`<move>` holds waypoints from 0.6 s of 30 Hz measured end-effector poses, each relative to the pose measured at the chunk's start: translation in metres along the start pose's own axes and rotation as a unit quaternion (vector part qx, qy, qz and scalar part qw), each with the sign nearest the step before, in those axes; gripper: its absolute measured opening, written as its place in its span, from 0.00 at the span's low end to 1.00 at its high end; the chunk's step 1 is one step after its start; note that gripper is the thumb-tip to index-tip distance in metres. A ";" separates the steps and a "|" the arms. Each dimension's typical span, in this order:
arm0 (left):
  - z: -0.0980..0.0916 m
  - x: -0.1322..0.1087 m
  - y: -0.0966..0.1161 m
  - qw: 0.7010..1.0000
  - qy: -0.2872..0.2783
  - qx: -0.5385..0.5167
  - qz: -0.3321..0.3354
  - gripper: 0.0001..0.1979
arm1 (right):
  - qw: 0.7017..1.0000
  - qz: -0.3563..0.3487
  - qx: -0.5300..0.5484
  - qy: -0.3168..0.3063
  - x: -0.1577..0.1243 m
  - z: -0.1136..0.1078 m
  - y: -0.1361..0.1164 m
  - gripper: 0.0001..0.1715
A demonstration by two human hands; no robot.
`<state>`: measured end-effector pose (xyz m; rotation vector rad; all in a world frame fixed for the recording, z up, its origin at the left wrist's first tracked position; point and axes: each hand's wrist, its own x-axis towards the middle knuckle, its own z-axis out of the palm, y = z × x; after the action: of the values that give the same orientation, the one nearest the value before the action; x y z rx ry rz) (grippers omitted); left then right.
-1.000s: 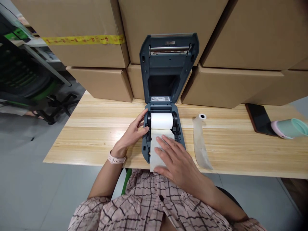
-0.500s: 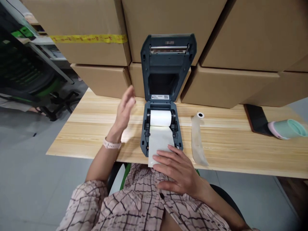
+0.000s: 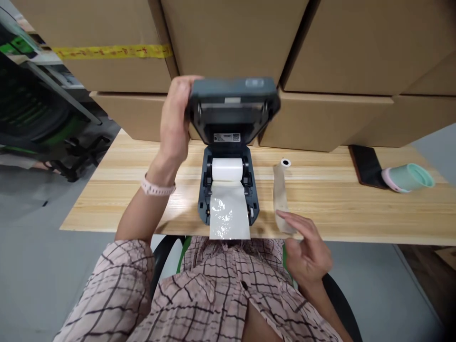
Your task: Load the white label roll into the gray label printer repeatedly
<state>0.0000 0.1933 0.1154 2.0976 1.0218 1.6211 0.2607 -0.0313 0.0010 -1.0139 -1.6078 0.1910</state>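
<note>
A dark label printer (image 3: 204,194) sits on the table with its lid (image 3: 233,88) tilted partway down. My left hand (image 3: 174,118) is closed on the lid's left edge, its fingers partly hidden behind it. Inside the printer lies a white label roll (image 3: 227,169); its glossy strip (image 3: 230,213) runs out over the front and past the table edge. To the right, my right hand (image 3: 308,247) is open, index finger stretched over the lower end of a curled translucent strip (image 3: 280,190). Whether the finger touches it I cannot tell. A small white core (image 3: 285,163) is at the strip's far end.
Large cardboard boxes (image 3: 235,42) are stacked along the back of the wooden table (image 3: 320,199). A dark phone (image 3: 368,166) and a mint-green cup (image 3: 409,177) lying on its side are on the right. An office chair (image 3: 74,147) stands on the floor at left.
My left hand has risen and taken hold of the lid, which has swung forward and down. My right hand has left the printer's label strip and moved right to the curled strip.
</note>
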 end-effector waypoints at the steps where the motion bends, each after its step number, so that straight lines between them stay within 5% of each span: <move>1: -0.002 -0.021 0.013 0.999 0.012 -0.027 0.028 0.25 | 0.999 0.020 -0.013 0.027 -0.001 -0.002 0.003 0.22; 5: -0.006 -0.103 0.049 0.999 0.000 -0.020 0.050 0.18 | 0.994 0.056 -0.024 0.093 0.013 -0.002 0.005 0.23; 8: -0.004 -0.146 0.058 0.998 -0.036 0.047 0.030 0.15 | 0.999 0.028 -0.020 0.027 0.032 0.008 -0.002 0.25; 13: 0.004 -0.177 0.056 0.997 -0.037 0.066 0.002 0.19 | 0.988 -0.028 -0.020 -0.153 0.057 0.038 -0.010 0.31; 18: 0.019 -0.199 0.050 0.996 0.016 0.080 -0.025 0.19 | 0.986 -0.030 -0.012 -0.162 0.060 0.058 0.000 0.31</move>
<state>0.0133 0.0248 -0.0020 2.1346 1.2429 1.6010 0.2128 0.0327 0.0255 -0.9868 -1.9365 0.3091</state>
